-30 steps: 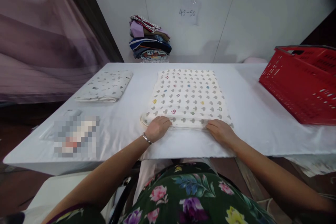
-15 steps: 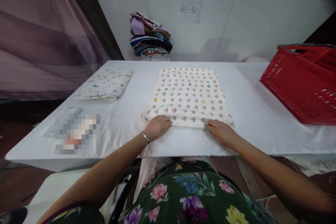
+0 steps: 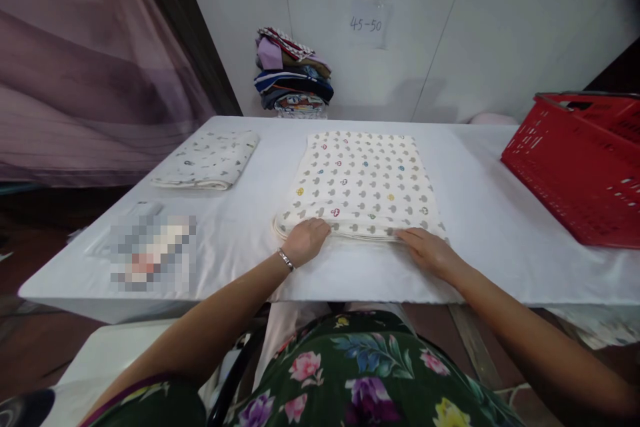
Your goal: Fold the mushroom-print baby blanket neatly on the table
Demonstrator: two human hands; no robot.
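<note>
A folded cream cloth [image 3: 363,177] printed with small grey, red, blue and yellow mushrooms lies in front of me. My left hand [image 3: 306,241] holds its near edge left of centre, fingers together on top. A silver bracelet is on that wrist. Toward the near right corner, my right hand [image 3: 429,252] has the same edge between its fingers and thumb; both thumbs are mostly hidden. The folded layers show along the near side and at the rounded left corner.
On the white-covered table [image 3: 480,213] another folded printed cloth [image 3: 210,160] lies at left, behind a blurred-out item [image 3: 155,253]. A red basket [image 3: 575,173] stands at right. A stack of folded fabrics [image 3: 295,77] rises at the back by the wall.
The raised fold along the cloth's near edge looks flatter. Both hands stay at that edge. The whole view has shifted slightly.
</note>
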